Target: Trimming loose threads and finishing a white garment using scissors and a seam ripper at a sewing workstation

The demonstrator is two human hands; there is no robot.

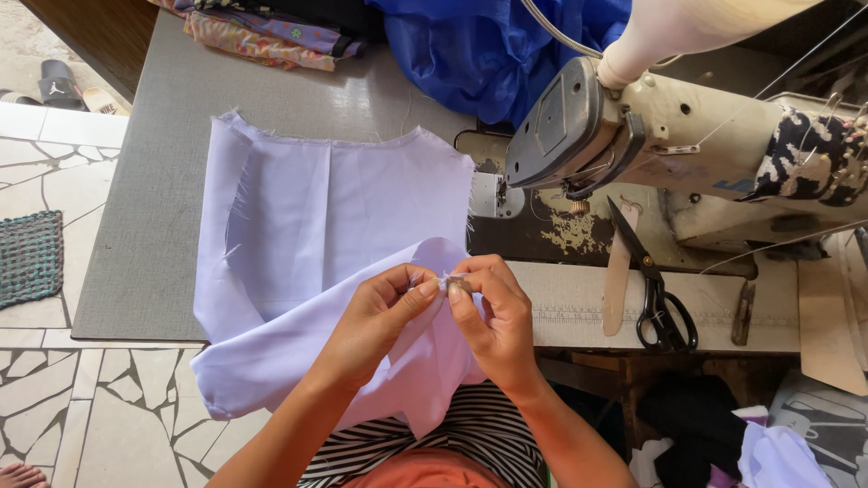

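Note:
A pale lilac fabric piece [307, 217] lies spread over the grey table top [154, 199], its near part folded up toward me. My left hand [380, 312] pinches the folded edge of the fabric from the left. My right hand [493, 316] pinches the same edge from the right, thumb and forefinger tips meeting my left fingers at a small frayed spot. Both hands hover over my lap, just left of the sewing machine [669, 136].
Black scissors [655, 289] lie on the machine bed beside a flat wooden strip [617, 271]. Blue cloth [488, 45] and patterned cloth [262, 32] sit at the table's far edge. A tiled floor, a woven mat [29, 258] and sandals [63, 86] lie to the left.

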